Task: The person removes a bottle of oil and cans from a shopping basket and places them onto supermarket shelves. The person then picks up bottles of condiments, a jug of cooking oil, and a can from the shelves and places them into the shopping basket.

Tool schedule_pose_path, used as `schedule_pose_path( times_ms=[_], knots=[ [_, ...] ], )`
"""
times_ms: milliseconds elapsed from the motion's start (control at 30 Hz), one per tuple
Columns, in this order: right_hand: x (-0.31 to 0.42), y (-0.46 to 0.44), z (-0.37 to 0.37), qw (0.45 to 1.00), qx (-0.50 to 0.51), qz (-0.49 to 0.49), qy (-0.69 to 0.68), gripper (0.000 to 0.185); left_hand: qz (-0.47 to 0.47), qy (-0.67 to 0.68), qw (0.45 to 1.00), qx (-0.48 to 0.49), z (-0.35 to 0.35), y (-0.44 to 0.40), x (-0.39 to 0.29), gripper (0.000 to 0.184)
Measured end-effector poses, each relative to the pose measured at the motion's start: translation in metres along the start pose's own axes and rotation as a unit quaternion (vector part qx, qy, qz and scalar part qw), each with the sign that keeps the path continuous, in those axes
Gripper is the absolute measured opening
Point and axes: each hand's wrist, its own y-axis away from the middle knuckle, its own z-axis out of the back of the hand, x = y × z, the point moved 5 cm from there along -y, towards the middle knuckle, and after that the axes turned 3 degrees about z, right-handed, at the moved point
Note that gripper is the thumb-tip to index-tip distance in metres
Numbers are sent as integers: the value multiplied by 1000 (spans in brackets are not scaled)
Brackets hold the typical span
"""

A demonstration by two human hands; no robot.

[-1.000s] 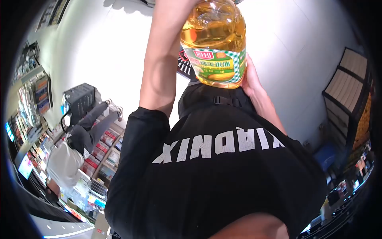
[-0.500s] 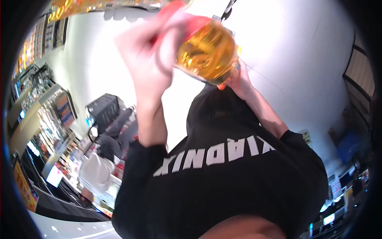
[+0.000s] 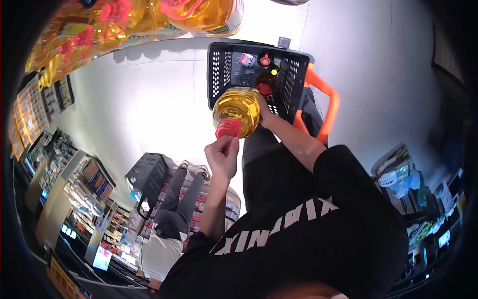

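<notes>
My left hand [image 3: 222, 155] is closed round the red handle of a large bottle of golden cooking oil [image 3: 238, 105], at the neck end. Against the bottle's other side rests my right hand [image 3: 267, 112], its fingers mostly hidden behind the bottle. The oil is tilted, cap end towards me, and overlaps the near left corner of a black shopping basket [image 3: 214, 74]. Inside that basket stand dark bottles with red caps [image 3: 264, 89], a yellow-capped bottle [image 3: 274, 72] and a small packet [image 3: 247, 59]. An orange handle [image 3: 332, 107] sticks out on its right.
More oil bottles [image 3: 209, 17] with red handles line a display at upper left. Another person [image 3: 164, 249] stands at lower left beside a dark basket [image 3: 148, 172]. Stocked shelves [image 3: 94, 184] run along the left. Bagged goods [image 3: 398, 172] sit at right.
The oil bottle has come down from close to my face to the basket's near corner, with both hands on it. The basket and the oil display now show clearly.
</notes>
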Motion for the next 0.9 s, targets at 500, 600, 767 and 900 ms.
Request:
schedule_pose_path(
  times_ms=[500,600,767,900],
  knots=[
    [-20,-143,13,907,-279,89,304,79,71,-111,983,125,-81,-170,227,25],
    [-37,-156,33,864,-242,87,433,57,40,-90,986,139,-116,-202,302,27],
    [-28,-86,10,842,-110,198,490,31,50,-87,977,187,-160,-242,342,28],
    [21,66,-42,825,-129,109,539,34,-1,-167,975,146,-189,-257,356,29]
  ],
)
